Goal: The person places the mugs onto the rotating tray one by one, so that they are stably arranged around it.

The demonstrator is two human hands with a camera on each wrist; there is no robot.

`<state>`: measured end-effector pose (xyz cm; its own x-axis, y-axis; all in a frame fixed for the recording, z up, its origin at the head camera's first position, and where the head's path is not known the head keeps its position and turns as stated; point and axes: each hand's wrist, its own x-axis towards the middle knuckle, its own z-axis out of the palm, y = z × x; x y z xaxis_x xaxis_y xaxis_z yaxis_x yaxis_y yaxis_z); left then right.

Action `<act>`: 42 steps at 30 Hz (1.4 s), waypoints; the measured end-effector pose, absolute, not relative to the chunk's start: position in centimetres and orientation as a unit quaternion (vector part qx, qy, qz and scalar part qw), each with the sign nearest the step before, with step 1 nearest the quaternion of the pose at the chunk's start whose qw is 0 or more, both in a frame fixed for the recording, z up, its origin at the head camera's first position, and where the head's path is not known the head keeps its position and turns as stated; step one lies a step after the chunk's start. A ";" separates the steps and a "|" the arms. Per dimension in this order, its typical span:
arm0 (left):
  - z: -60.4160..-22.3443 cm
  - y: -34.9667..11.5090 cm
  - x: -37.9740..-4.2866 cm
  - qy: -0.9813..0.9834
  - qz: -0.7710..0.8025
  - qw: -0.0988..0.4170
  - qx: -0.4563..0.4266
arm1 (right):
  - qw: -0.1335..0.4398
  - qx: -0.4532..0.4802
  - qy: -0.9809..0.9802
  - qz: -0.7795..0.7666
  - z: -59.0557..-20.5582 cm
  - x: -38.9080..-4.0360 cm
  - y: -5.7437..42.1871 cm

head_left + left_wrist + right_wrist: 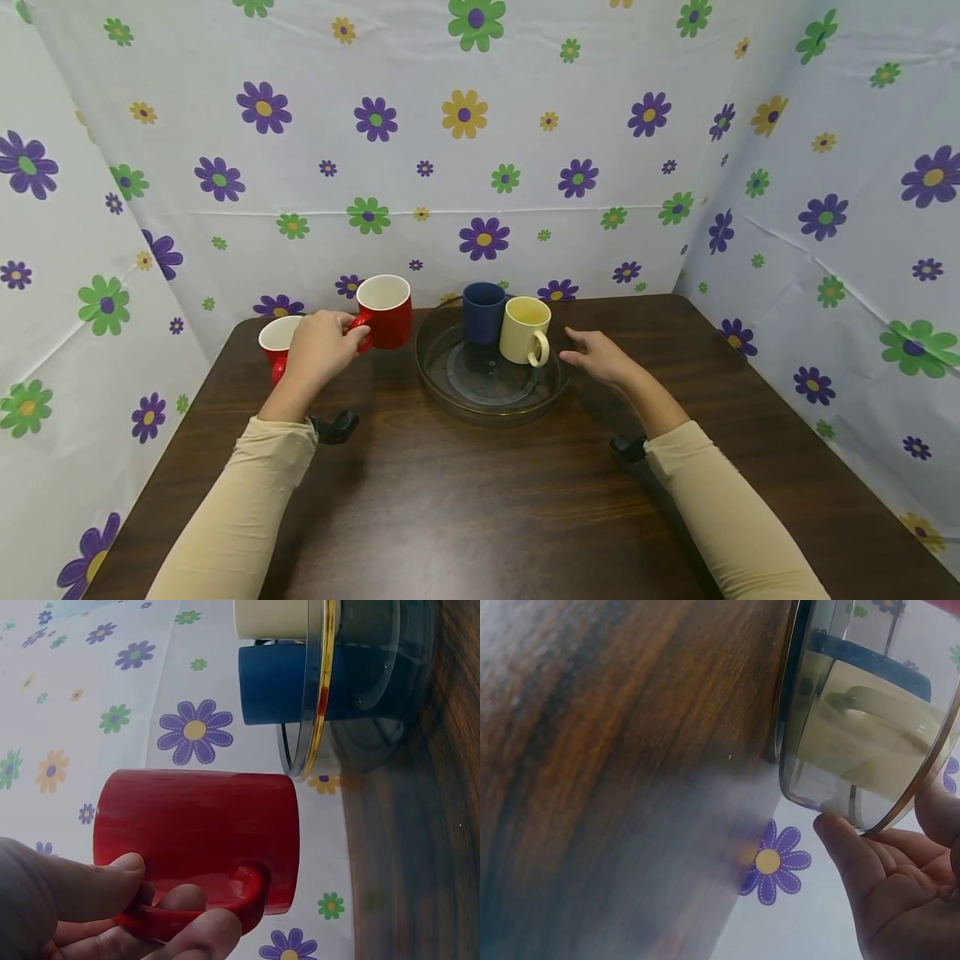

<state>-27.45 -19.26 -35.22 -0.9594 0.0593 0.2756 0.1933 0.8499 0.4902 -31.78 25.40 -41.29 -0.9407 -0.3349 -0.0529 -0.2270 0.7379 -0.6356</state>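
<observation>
My left hand (318, 346) grips a red mug (390, 312) by its handle, upright and held off the table left of a clear round turntable tray (491, 408). In the left wrist view, thumb and fingers curl about the handle of the red mug (195, 825). Inside the tray a blue mug (482, 312) and a pale yellow mug (521, 333) stand side by side. At the tray's right wall is my right hand (600, 358), fingers loosely extended; light contact with the wall is hard to judge. A second red mug (277, 335) is partly hidden behind my left hand.
Everything stands on a dark brown wooden table (480, 500). White flowered cloth (420, 183) rises close behind the tray and along both sides. A black wrist camera mount (336, 427) juts from the left wrist, another (628, 448) from the right.
</observation>
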 end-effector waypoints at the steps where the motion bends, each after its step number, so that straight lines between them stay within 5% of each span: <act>1: -35.2 -19.2 -27.5 -0.953 -0.266 0.126 -0.067 | 0.082 -0.150 0.929 -0.329 -41.3 -31.8 25.4; 42: -34.9 -16.6 -27.9 -0.948 -0.276 0.085 -0.132 | 0.092 -0.124 0.925 -0.347 -41.2 -31.5 25.0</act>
